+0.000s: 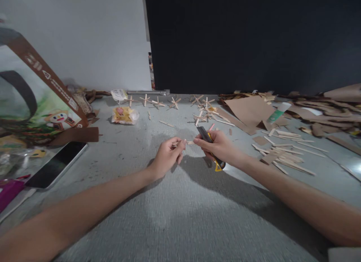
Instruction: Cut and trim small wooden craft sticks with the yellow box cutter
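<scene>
Near the middle of the grey table, my left hand [168, 155] is closed in a pinch on one end of a small wooden stick [190, 143]. The stick's other end meets the fingertips of my right hand [218, 146]. Across the palm of that hand lies a black and yellow utility knife [205, 134], held by wrapped fingers, with its yellow end toward me. Whether its blade is out cannot be seen. Just beyond the hands, star shapes made of crossed sticks [175, 103] stand along the back of the table.
Loose sticks [293, 160] lie in a pile at right, near brown cardboard [246, 109] and a glue stick [279, 113]. At left are a phone [58, 166], a printed bag [45, 100] and a small yellow packet [124, 115]. A dark panel [254, 40] rises behind.
</scene>
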Motion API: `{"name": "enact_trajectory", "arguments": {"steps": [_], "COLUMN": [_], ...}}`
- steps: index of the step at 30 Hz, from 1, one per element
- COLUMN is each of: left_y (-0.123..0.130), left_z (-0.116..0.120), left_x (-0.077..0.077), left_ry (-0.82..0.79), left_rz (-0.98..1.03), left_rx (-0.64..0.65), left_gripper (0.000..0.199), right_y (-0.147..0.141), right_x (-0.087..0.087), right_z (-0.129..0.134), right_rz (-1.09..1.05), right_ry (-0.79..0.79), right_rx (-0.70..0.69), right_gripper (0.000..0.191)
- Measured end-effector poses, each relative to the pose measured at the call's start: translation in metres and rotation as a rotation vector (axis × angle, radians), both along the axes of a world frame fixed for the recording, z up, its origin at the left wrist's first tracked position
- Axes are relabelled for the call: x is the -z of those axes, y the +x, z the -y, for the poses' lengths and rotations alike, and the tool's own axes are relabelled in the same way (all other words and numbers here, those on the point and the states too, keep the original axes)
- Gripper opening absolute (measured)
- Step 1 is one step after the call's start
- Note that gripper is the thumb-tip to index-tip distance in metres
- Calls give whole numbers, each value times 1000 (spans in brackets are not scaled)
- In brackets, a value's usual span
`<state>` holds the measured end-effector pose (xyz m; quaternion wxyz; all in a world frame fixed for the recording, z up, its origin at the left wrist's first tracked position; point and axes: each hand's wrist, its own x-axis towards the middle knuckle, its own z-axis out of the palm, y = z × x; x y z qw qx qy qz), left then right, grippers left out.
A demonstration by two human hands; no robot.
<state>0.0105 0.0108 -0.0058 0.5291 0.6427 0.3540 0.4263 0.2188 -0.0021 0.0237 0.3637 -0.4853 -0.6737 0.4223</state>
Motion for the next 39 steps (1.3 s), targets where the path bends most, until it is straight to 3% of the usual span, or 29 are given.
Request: {"name": "enact_trajectory", "arguments": {"steps": [4, 10, 14, 21, 28, 39], "left_y": [0, 4, 5, 4, 2, 3], "left_z": [-7, -6, -4, 0, 7, 7], "left_x": [5, 10, 13, 12, 5, 4], "left_ry": [-14, 25, 55, 26, 104, 85], "left_rz": [130, 101, 137, 41, -115, -112], "left_rx": [0, 79, 17, 55, 26, 6], "left_gripper": [49, 50, 47, 33, 18, 20], "right_y": [-14, -24, -20, -17, -21, -21], "right_x": [6, 7, 7, 5, 3, 6], "right_z": [7, 14, 16, 23, 26, 26], "right_rz": [-55, -20, 113, 491, 598, 589], "right_ry": [9, -3, 161, 390, 368, 368], "right_rx": [90, 89, 136, 18, 74, 92], "right_gripper": [43, 47, 35, 22, 31, 33]}}
